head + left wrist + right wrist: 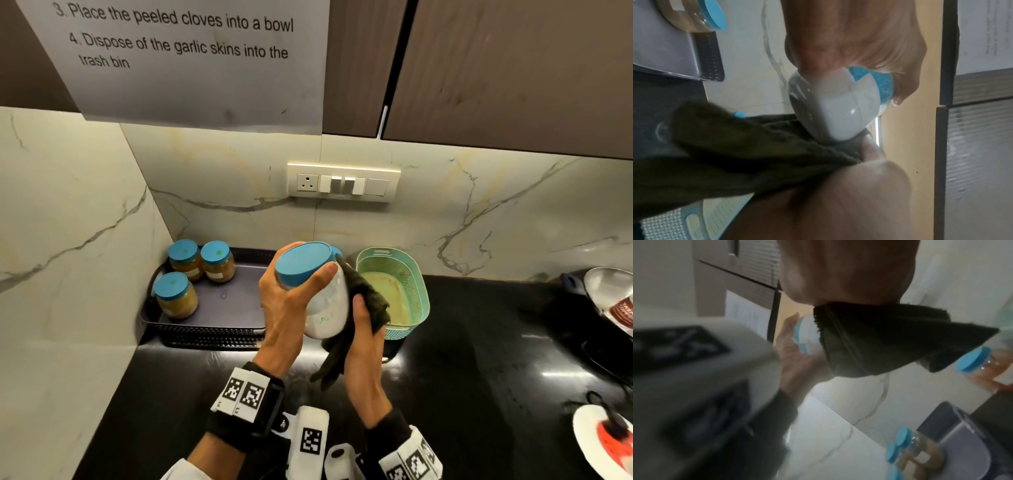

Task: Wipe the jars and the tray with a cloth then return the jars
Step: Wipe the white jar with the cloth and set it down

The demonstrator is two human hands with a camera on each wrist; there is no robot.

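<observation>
The left hand (pixel 284 308) holds a rounded glass jar (pixel 325 308) of white powder tilted in the air, fingers curled round its smooth blue lid (pixel 303 262), in front of the grey tray (pixel 226 308). The right hand (pixel 363 346) presses a dark, nubbly cloth (pixel 363 294) against the jar's side, thumb clamped on the fabric. Three amber-filled jars (pixel 186 260) (pixel 218 261) (pixel 175 294) stand at the tray's left end; its right part looks bare, though partly hidden. A perforated teal basket (pixel 416 291) sits right of the tray on the glossy black surface (pixel 479 359).

Glossy black countertop (pixel 479 359); veined, polished marble wall (pixel 68 240); matt wood-grain cabinets (pixel 513 68); perforated plastic basket (pixel 416 284); coarse dark cloth (pixel 368 294); smooth glass jar (pixel 325 308).
</observation>
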